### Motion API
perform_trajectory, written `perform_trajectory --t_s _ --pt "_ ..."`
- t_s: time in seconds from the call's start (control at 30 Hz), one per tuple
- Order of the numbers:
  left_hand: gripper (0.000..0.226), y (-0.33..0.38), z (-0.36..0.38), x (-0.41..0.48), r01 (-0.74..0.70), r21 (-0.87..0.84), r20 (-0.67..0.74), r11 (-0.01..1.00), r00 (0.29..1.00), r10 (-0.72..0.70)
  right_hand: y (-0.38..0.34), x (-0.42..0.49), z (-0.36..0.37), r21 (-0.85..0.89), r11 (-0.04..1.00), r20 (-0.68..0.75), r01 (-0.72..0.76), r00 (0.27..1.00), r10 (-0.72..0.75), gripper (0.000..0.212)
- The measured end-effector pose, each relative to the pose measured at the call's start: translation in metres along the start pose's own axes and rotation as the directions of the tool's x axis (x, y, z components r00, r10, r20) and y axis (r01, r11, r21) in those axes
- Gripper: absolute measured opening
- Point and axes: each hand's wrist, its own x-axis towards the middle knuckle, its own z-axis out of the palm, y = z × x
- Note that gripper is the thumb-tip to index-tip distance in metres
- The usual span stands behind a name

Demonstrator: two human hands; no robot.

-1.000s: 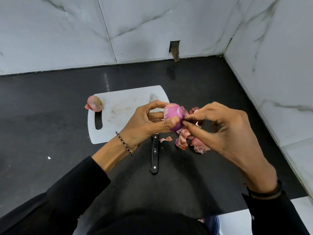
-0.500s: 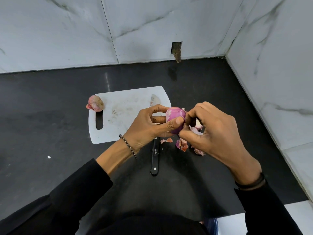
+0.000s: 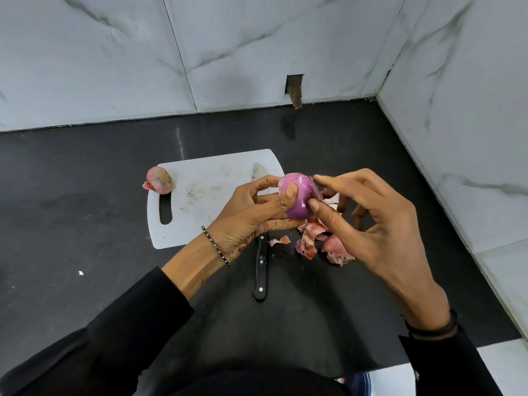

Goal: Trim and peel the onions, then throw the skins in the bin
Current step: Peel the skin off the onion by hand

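My left hand (image 3: 251, 215) grips a shiny purple, mostly peeled onion (image 3: 298, 195) above the right edge of the white chopping board (image 3: 205, 201). My right hand (image 3: 371, 224) pinches the onion's right side between thumb and forefinger, with the other fingers spread below. An unpeeled onion (image 3: 158, 180) with dry pinkish skin sits at the board's far left corner. Loose pink skins (image 3: 320, 242) lie heaped on the black counter under my right hand. A black-handled knife (image 3: 260, 270) lies with its blade on the board, mostly hidden by my left hand.
The black counter (image 3: 85, 224) meets marble-patterned walls at the back and on the right. A blue rim (image 3: 361, 384) shows below the counter's front edge. A small white crumb (image 3: 81, 272) lies on the counter at left.
My right hand has opened out from a tight pinch close to the onion, its lower fingers spreading, and the heap of skins under it shows again. The left hand has turned the onion slightly.
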Motion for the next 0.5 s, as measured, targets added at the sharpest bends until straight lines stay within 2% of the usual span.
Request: perform_trajectory --t_s 0.13,0.23,0.4,0.5 --pt "0.064 0.0 0.002 0.0 -0.052 0.095 -0.032 0.994 0.998 0.056 0.001 -0.002 0.004 -0.011 0.999 -0.048 0.045 0.998 -0.045 0.027" --pt "0.059 0.001 0.0 -0.001 -0.117 0.202 -0.079 0.972 0.988 0.135 0.0 -0.001 0.006 0.018 1.0 -0.059 -0.002 0.998 0.003 0.022" --pt "0.053 0.007 -0.001 -0.004 -0.209 0.314 -0.066 0.926 0.968 0.241 -0.009 0.006 0.004 0.236 0.941 0.056 -0.244 0.97 0.238 0.014" --pt "0.052 0.01 0.0 -0.005 -0.221 0.323 -0.04 0.92 0.968 0.246 -0.009 0.008 0.009 0.148 0.955 0.136 -0.259 0.961 0.239 0.007"
